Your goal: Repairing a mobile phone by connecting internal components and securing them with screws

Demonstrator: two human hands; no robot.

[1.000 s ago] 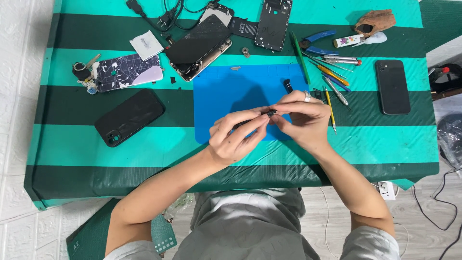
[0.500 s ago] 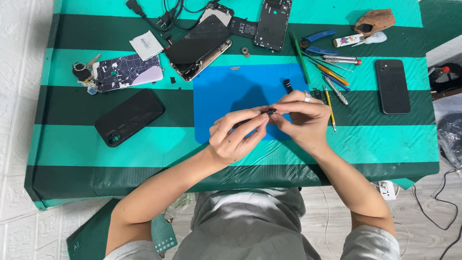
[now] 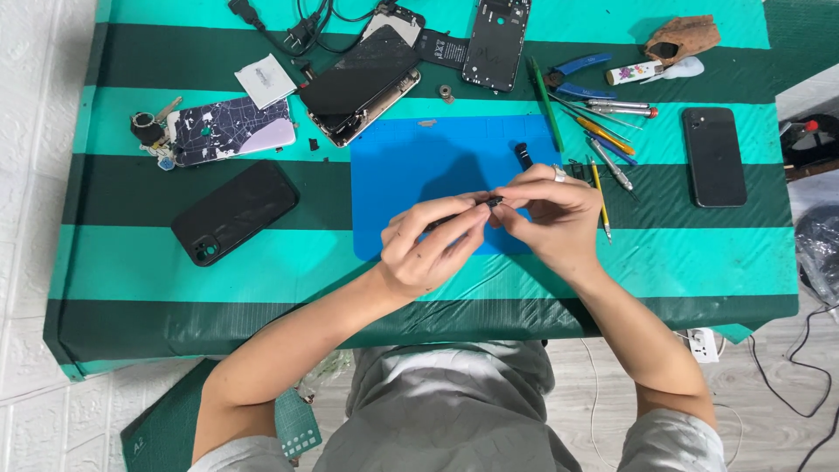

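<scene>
Hands over blue mat [image 3: 402, 175] near front edge | left hand [image 3: 428, 240] and right hand [image 3: 546, 210] both pinch small dark part [image 3: 494, 202] | opened phone [image 3: 363, 83] at back edge, looks mid-repair, reassembly not done

A phone repair workbench, small and improvised; the desk [image 3: 131, 280] is wrapped in green striped cloth, with a blue work mat [image 3: 411, 166] at its middle; opened phones [image 3: 363, 83] with bared insides lie beside loose phone cases [image 3: 234, 211]; screwdrivers [image 3: 603, 131], tweezers and blue-handled cutters [image 3: 581, 65] are fanned out at the right; cables [image 3: 297, 26] trail off the far edge; white brick wall [image 3: 35, 131] alongside, wood-look floor below.
</scene>
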